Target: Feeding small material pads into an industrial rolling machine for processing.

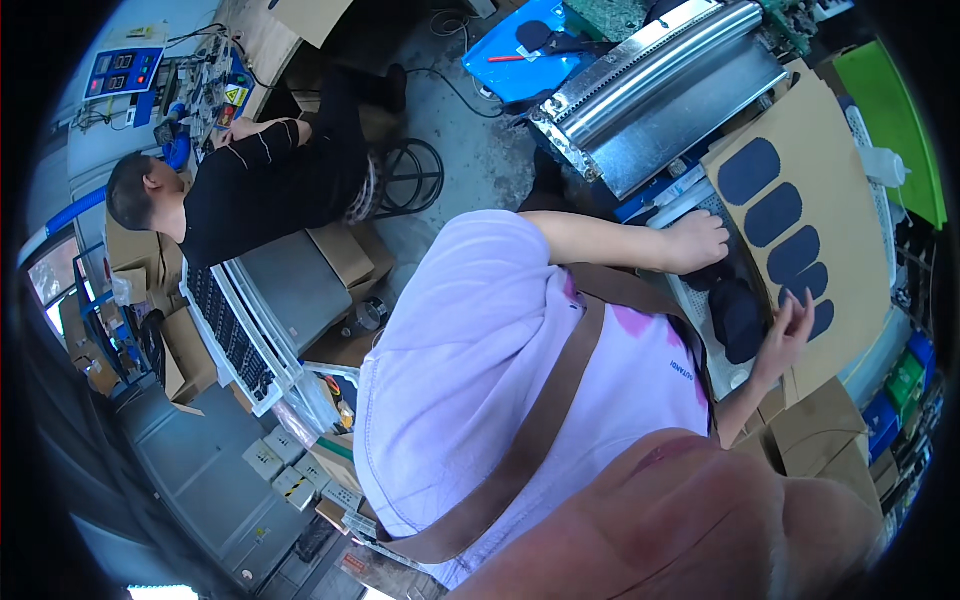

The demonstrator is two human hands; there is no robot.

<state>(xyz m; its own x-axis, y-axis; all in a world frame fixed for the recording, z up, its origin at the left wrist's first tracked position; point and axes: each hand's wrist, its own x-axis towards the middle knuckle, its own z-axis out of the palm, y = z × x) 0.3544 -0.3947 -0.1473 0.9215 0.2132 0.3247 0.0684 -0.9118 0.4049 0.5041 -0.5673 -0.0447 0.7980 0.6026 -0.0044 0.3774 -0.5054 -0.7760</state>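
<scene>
My left hand (697, 241) is curled closed above a white perforated basket (690, 292); what its fingers hold, if anything, is hidden. Close by it, dark oval pieces lie in a pile (736, 322) in the basket. On a brown cardboard sheet (850, 235), several flat dark oval pieces (750, 172) lie in a slanting row. My right hand (786, 345) has its fingers apart, and the fingertips are at the edge of the nearer dark oval pieces (806, 284). Whether they press on the fabric-like surface I cannot tell.
A machine with a shiny metal roller (660, 85) stands beyond my left hand. Left of it lies a blue tray (520, 55). A person in black (270, 190) sits at a bench to the left. Cardboard boxes (825, 430) stand below the sheet, and a white bottle (884, 167) beyond it.
</scene>
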